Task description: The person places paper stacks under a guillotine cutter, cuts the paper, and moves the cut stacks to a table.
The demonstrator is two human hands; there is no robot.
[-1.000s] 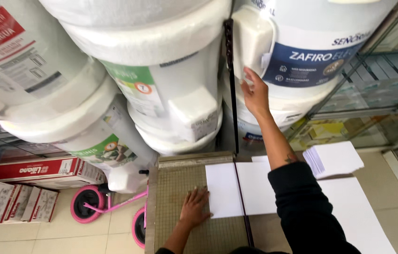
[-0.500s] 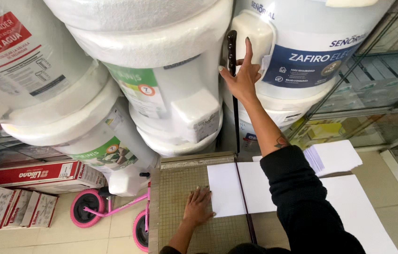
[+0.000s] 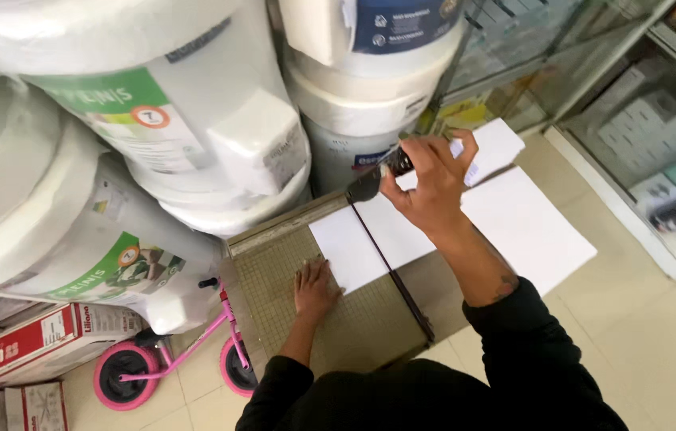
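Change since earlier: my right hand [image 3: 432, 185] was stretched up high against the stacked tubs a second ago; now I see it lower, just over the far end of the cutter, with the arm pulled down most of the way.
Right hand: fingers clenched around the black handle [image 3: 396, 164] of the hinged cutter arm [image 3: 392, 270], which slants from the handle to its pivot at the near edge of the board.
Left hand: my left hand [image 3: 315, 288] lies flat, fingers released and spread, on the olive-green gridded cutting board [image 3: 274, 267], its fingertips touching the left part of the paper, as before.
Paper: the white sheet of paper [image 3: 354, 243] lies across the board under the arm, part to the left of the blade line, part to the right.
Offcuts: a larger white sheet [image 3: 533, 227] lies just right of the board; a smaller white stack [image 3: 498, 144] sits beyond it, near my right hand.
Far edge: big white plastic tubs [image 3: 218, 136] crowd the board's far edge, close to the handle.
Right edge: a glass display case [image 3: 641, 120] stands near the sheets.
Left edge: a pink balance bike [image 3: 170, 355] stands just beside the board, with red-and-white cartons [image 3: 27, 351] farther left.
Open room: bare tiled floor [image 3: 657, 335] lies to the right of my sleeve.
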